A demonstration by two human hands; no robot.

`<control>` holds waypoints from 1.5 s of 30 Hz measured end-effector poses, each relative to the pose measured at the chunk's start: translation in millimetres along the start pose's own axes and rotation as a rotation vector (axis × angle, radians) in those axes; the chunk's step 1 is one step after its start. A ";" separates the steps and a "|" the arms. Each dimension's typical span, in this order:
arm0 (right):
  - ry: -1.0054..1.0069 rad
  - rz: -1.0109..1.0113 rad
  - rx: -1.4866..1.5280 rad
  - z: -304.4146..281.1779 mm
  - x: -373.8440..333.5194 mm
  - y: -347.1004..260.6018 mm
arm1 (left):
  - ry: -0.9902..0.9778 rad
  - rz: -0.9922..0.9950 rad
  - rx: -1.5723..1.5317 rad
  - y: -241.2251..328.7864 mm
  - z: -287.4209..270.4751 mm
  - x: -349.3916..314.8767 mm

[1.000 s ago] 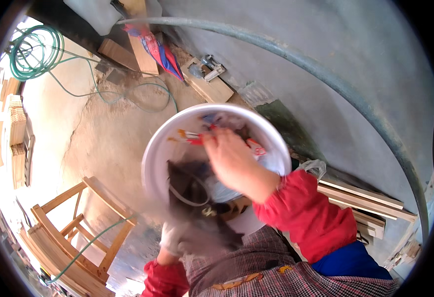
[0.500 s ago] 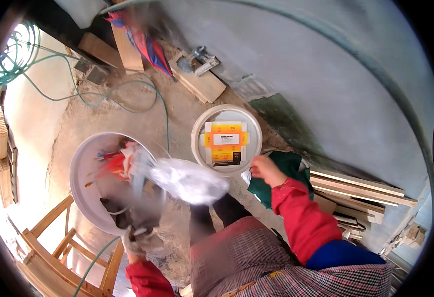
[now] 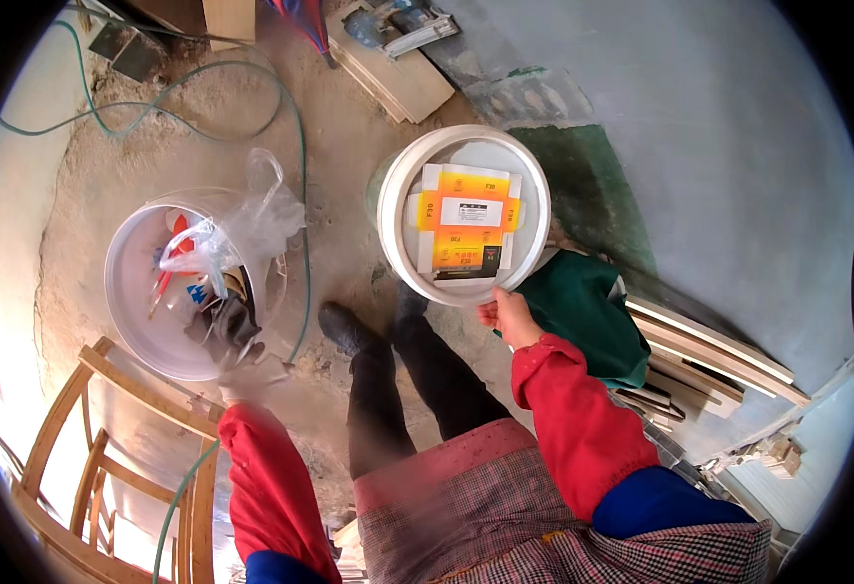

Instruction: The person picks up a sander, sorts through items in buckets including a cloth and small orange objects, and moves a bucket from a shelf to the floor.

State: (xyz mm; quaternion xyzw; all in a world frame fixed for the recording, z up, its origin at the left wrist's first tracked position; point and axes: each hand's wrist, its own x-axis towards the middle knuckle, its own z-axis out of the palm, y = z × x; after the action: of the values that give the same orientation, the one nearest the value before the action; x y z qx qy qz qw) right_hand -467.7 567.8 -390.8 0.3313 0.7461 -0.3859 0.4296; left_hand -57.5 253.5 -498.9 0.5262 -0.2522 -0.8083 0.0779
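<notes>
My right hand [image 3: 510, 319] pinches the near rim of a round white bucket [image 3: 394, 255]. A flattened orange and yellow carton [image 3: 439, 255] lies across the bucket's top. At the near rim of a second white bucket [image 3: 127, 321], to the left, is my left hand [image 3: 254, 374], blurred, with its fingers hard to make out. Grey-brown cloth [image 3: 232, 326] bunches beside that hand, inside the bucket. A clear plastic bag [image 3: 266, 219] hangs over the bucket's far right rim, next to red-and-white items [image 3: 181, 238] in it.
A wooden chair frame [image 3: 91, 457] stands at the lower left. Dark green cloth [image 3: 587, 311] and stacked wood strips [image 3: 709, 350] lie on the right. A green hose [image 3: 302, 195] winds over the floor. Far ahead, a blue power tool [image 3: 378, 24] rests on a board [image 3: 398, 83].
The right hand has come onto the bucket's rim. The plastic bag has moved left, to the other bucket's rim. The left hand and grey-brown cloth are lower at that bucket; the view has shifted.
</notes>
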 end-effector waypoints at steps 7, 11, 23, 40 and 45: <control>0.161 -0.061 0.060 -1.2 -7.4 1.7 | 0.167 -0.205 -0.210 32.3 53.2 -17.0; 0.174 -0.134 0.113 -6.0 -54.9 -11.5 | 0.381 -0.418 -0.159 52.3 97.8 -39.4; 0.157 -0.170 0.188 -11.4 -114.3 -53.0 | -0.211 -0.260 0.367 23.2 294.1 -23.5; -0.544 -0.238 0.137 68.6 -132.9 -33.9 | -0.125 0.177 0.545 87.3 225.7 -67.5; -1.032 -0.199 -0.177 62.2 -128.4 -46.8 | 0.240 -0.033 -0.093 77.1 120.8 -152.4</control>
State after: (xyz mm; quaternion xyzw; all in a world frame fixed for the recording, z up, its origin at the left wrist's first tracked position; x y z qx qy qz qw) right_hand -429.5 470.8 -282.7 -0.0117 0.4953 -0.4730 0.7286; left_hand -109.6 286.1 -298.9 0.6189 -0.1946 -0.7517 0.1185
